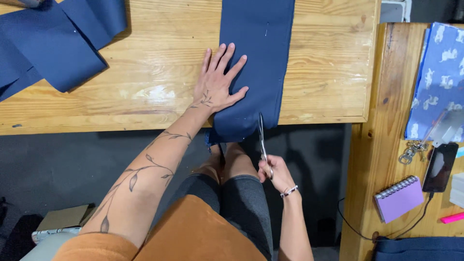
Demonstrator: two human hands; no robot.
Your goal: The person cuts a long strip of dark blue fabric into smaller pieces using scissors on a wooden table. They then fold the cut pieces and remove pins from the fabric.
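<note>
Head view shows her left hand (218, 82) spread flat on the navy fabric strip (256, 53) at twelve o'clock on the wooden table (145, 87), right hand (276, 174) gripping scissors (262, 140) at its near edge.

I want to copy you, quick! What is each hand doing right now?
Left hand: open, flat on the navy fabric strip.
Right hand: closed, holding scissors at the strip's edge.

navy fabric strip (256, 63) cut off at top edge, scissors (262, 145) handles hidden in right hand (275, 173)
</note>
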